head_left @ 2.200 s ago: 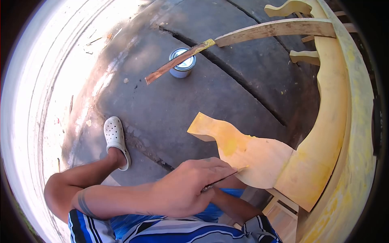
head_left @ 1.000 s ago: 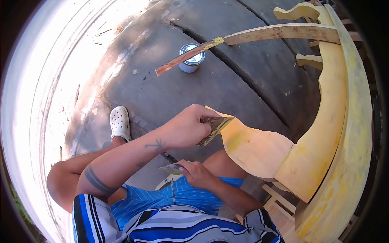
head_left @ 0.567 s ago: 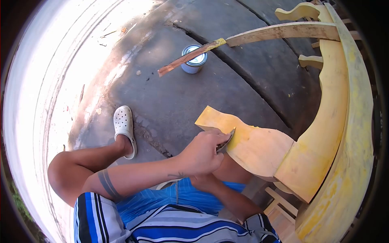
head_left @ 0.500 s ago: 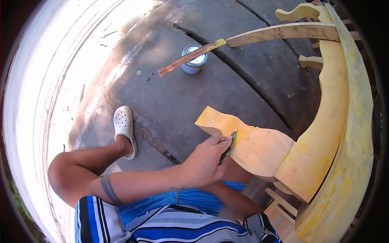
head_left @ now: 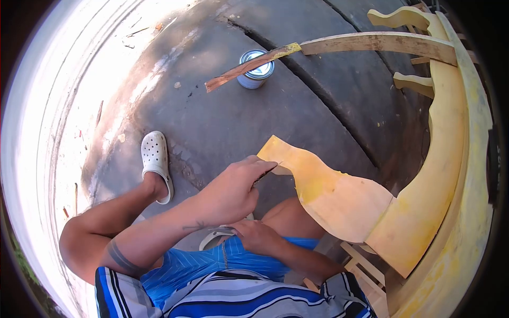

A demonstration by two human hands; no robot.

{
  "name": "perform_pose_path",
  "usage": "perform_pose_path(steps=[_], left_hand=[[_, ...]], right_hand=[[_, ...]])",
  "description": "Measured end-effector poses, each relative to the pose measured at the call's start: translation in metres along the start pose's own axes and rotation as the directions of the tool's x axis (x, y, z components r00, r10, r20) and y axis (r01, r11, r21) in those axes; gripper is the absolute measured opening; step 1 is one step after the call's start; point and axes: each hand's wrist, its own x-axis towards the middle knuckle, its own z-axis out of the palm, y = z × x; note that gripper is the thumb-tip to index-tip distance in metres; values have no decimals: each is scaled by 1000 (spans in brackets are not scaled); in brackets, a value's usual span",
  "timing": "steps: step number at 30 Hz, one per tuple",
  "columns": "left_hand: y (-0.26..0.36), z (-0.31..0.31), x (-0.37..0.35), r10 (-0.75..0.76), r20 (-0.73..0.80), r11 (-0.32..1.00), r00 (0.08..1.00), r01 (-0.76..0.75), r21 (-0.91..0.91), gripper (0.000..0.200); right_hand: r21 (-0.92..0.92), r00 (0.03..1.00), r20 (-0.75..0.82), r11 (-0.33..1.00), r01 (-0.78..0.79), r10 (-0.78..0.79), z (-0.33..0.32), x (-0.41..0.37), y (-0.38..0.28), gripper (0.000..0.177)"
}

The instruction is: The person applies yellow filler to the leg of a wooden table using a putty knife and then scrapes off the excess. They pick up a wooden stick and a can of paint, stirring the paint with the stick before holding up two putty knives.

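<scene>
My left hand (head_left: 233, 191) grips a thin, dark putty knife (head_left: 263, 174), mostly hidden by the fingers, close to the narrow end of a curved wooden furniture part (head_left: 344, 199). Yellow filler is smeared on the pale wood and stands in small bits along its upper edge. Below, in front of the blue shorts (head_left: 212, 259), my right hand (head_left: 259, 237) is closed with curled fingers. A greyish edge shows beside its fingertips; I cannot tell what it holds.
The furniture part joins a long curved yellowish frame (head_left: 442, 159) on the right. A wooden strip (head_left: 233, 77) reaches out from another rail (head_left: 376, 42), overlapping a lidded can (head_left: 254, 79) on the concrete floor. A white clog (head_left: 155, 156) is on my left foot.
My left hand has drawn back leftward from the middle of the wooden part to its narrow end, with the putty knife. My right hand, hidden earlier, now shows below.
</scene>
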Motion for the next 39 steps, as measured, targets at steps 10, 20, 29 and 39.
perform_pose_path(steps=[10, 20, 29, 39], left_hand=[[-4, 3, 37, -71, 370, 826, 926, 262, -499, 51], [49, -12, -4, 161, 281, 901, 946, -24, -434, 56], [-5, -6, 84, -225, 488, 594, 843, 516, -617, 54], [76, -8, 46, -102, 340, 935, 935, 207, -287, 52]], right_hand=[[142, 988, -113, 986, -84, 101, -7, -4, -3, 20], [285, 943, -330, 947, 147, -48, -6, 11, -6, 20], [192, 981, -186, 981, -24, 61, -11, 5, 7, 18], [167, 972, -230, 986, -2, 41, -14, 3, 9, 16]])
